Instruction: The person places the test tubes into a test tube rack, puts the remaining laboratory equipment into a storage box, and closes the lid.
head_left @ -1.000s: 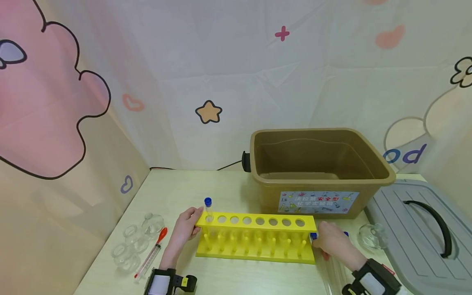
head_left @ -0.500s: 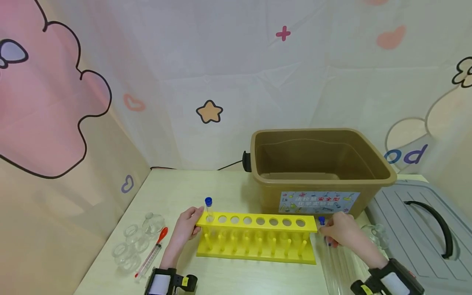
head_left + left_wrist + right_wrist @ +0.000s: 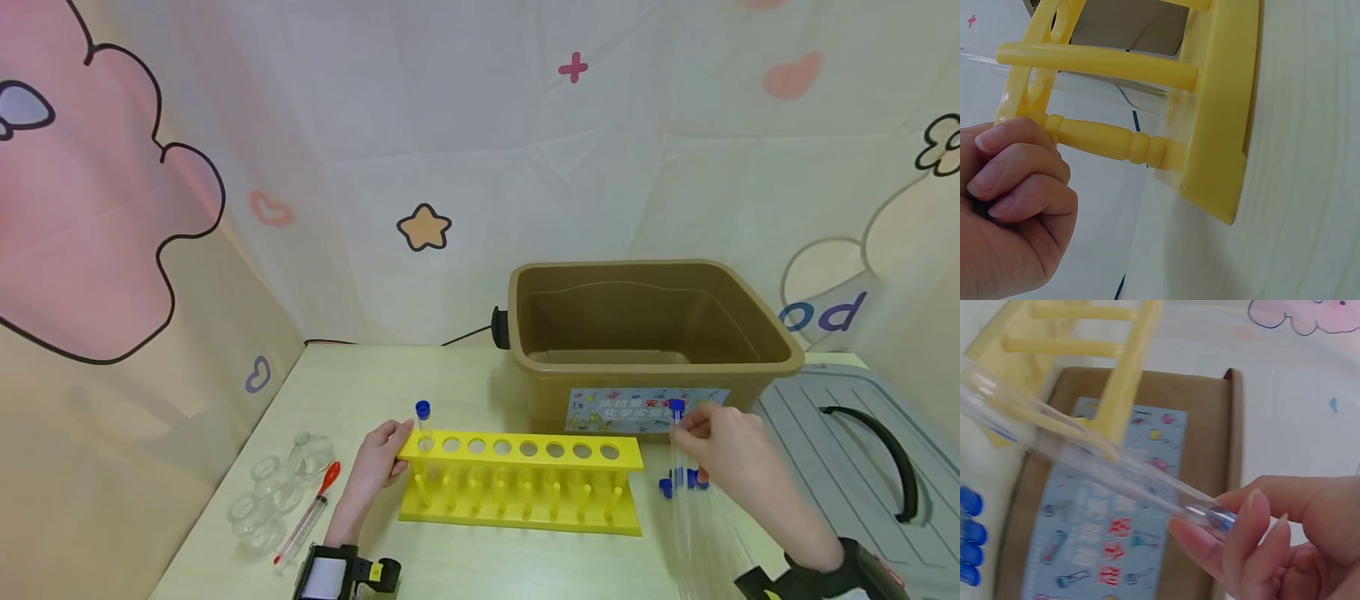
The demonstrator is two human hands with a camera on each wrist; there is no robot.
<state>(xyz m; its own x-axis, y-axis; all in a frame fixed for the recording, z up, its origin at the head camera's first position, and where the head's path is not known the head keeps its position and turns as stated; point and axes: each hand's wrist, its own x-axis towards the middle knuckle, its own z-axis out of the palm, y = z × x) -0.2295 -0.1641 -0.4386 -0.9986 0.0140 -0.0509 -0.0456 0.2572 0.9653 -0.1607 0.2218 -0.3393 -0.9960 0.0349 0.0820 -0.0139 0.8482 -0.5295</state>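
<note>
A yellow test tube rack point(image 3: 517, 525) stands upright on the table. My left hand point(image 3: 378, 460) grips the left end of its top bar, fingers curled in the left wrist view. One blue-capped test tube point(image 3: 423, 411) sits in the leftmost hole. My right hand point(image 3: 735, 442) pinches another clear test tube point(image 3: 1129, 475) near its blue cap, and this tube hangs upright above the table, right of the rack. Below it lie several more capped tubes, their blue caps point(image 3: 972, 532) in a row in the right wrist view.
Behind the rack is a brown bin point(image 3: 652, 375) with a label. A grey lid point(image 3: 832, 467) with a black handle lies at the right, a glass vessel partly hidden beside it. Glass bottles point(image 3: 255, 521), a red-bulbed dropper point(image 3: 328, 479) and a syringe point(image 3: 303, 533) lie at the left.
My right hand has moved up and right, lifting a test tube from the lying group to upright. The left hand and the rack have stayed in place.
</note>
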